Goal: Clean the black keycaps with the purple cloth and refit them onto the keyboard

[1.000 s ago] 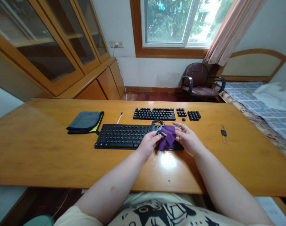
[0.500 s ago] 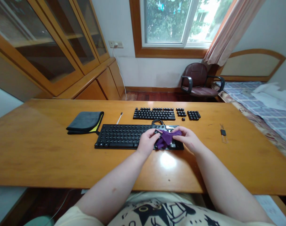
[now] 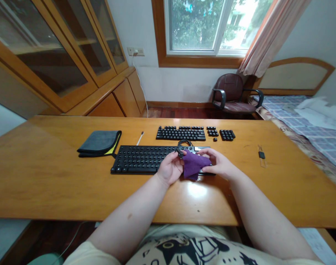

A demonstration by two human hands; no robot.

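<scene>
My left hand (image 3: 170, 169) is closed at the fingertips on a small black keycap (image 3: 180, 153), palm partly turned up. A purple cloth (image 3: 195, 164) hangs beside the keycap, its near corner drooping. My right hand (image 3: 220, 163) pinches the cloth's right side between thumb and fingers. Both hands are above the right part of a black keyboard (image 3: 140, 159) whose main area shows bare switches; a few keycaps stay at its lower left. The cloth and hands cover its right end.
Behind the keyboard lie removed keycaps (image 3: 181, 133) in rows, with a number-pad group (image 3: 227, 135) to the right. A white-handled brush (image 3: 140, 138) and a folded grey cloth (image 3: 99, 142) lie left. A wire keycap puller (image 3: 262, 155) lies right on the wooden desk (image 3: 82, 184).
My left hand has turned palm-up and shifted slightly left, showing the keycap at its fingertips. The purple cloth has gone from bunched to spread and hanging. The right hand barely moved.
</scene>
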